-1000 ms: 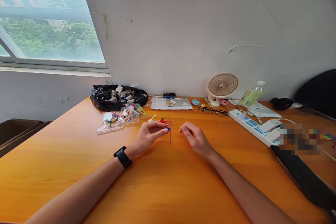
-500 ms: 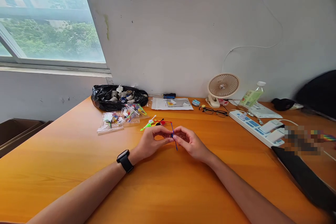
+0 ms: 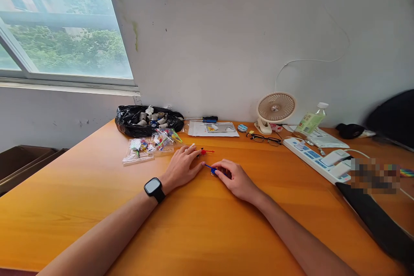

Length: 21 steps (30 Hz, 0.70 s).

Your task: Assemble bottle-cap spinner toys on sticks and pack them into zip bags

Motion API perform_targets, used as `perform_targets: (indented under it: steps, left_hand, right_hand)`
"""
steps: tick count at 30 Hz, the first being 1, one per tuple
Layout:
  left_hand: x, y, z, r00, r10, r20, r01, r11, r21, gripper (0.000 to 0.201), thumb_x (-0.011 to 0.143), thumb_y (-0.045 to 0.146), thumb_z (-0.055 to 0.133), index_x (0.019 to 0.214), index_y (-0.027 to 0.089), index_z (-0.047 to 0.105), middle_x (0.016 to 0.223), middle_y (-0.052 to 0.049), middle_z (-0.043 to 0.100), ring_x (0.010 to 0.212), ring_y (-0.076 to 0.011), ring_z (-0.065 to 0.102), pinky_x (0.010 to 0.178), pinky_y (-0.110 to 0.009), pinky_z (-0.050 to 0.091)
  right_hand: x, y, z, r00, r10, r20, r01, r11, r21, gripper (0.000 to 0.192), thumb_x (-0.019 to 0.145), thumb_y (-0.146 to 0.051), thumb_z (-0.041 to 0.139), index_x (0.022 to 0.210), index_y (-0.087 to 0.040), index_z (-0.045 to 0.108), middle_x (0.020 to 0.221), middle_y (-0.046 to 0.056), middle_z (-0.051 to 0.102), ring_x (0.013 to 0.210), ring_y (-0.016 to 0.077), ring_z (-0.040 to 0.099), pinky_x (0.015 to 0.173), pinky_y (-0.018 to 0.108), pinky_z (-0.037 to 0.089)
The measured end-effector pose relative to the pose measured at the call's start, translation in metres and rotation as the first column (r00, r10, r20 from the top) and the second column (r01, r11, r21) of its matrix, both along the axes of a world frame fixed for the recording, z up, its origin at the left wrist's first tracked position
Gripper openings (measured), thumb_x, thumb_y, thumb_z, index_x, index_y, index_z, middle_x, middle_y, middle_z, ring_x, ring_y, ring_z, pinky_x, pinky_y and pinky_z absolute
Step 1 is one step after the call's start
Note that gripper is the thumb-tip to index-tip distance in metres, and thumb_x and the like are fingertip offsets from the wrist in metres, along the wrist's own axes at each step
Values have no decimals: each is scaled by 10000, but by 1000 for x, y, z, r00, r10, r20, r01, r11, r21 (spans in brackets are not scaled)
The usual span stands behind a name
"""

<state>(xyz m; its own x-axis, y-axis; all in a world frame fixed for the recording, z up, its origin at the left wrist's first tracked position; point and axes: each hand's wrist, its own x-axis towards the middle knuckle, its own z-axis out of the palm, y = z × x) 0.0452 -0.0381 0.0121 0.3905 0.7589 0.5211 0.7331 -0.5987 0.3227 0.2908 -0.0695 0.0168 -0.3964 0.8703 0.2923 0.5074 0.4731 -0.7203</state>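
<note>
My right hand [image 3: 235, 177] pinches a small blue plastic toy [image 3: 213, 171] that has a round middle and a thin rod pointing left. It holds the toy at or just above the wooden table. Close by on the left, my left hand [image 3: 183, 168] is open, palm down, fingers stretched forward and thumb apart near the blue rod's tip. Under and beyond those fingers lies a red plastic toy [image 3: 203, 152] with a thin arrow-ended rod. My left fingers cover most of the other coloured pieces there, so I cannot tell whether they touch them.
Clear bags of small colourful parts [image 3: 139, 150] lie at the left, before a black plastic bag [image 3: 124, 127] of cardboard rolls. Along the back are a screwdriver [image 3: 209, 119], a white packet [image 3: 196, 129], glasses [image 3: 263, 139] and a fan [image 3: 276, 107]. A power strip [image 3: 310, 155] lies right.
My left hand has let go of the blue toy and moved left and forward over the coloured pieces. My right hand keeps the toy, now lowered, its rod turned from upright toward the left.
</note>
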Motion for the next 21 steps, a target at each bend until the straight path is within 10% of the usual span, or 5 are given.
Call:
perform_targets:
  steps: [6,9,13,21]
  left_hand:
    - [7,-6,7,970,-234,69,240,966,-97,393,997,437,614,1336,253,685,1337,-108,705,1247,-294,624,1076,-457,502]
    - [13,-15,10,914,-382,136,399,907,-134,369,998,380,620,1344,272,685,1299,-99,724,1220,-268,654,1070,-415,519]
    - [22,-27,10,853,-475,219,511,846,-154,460,984,319,627,1439,259,605,1455,-117,619,1324,-264,602,1121,-398,495]
    - [16,-24,24,955,-238,177,257,962,-97,473,1015,459,569,1431,235,590,1411,-136,613,1299,-314,561,1120,-483,445]
  right_hand:
    - [6,3,3,1000,2,31,-6,989,148,214,976,-290,656,1177,-261,724,1126,77,711,1098,257,614,996,442,491]
    - [11,5,4,996,-26,86,6,975,223,605,888,-369,781,1453,-324,569,1420,92,602,1342,307,498,1143,539,399]
    - [14,5,2,991,76,111,-90,987,133,629,899,-366,766,1481,-301,536,1427,108,609,1317,300,543,1121,528,437]
    - [14,2,7,992,45,117,-63,987,147,576,905,-436,754,1422,-251,578,1223,116,676,1106,281,632,993,470,520]
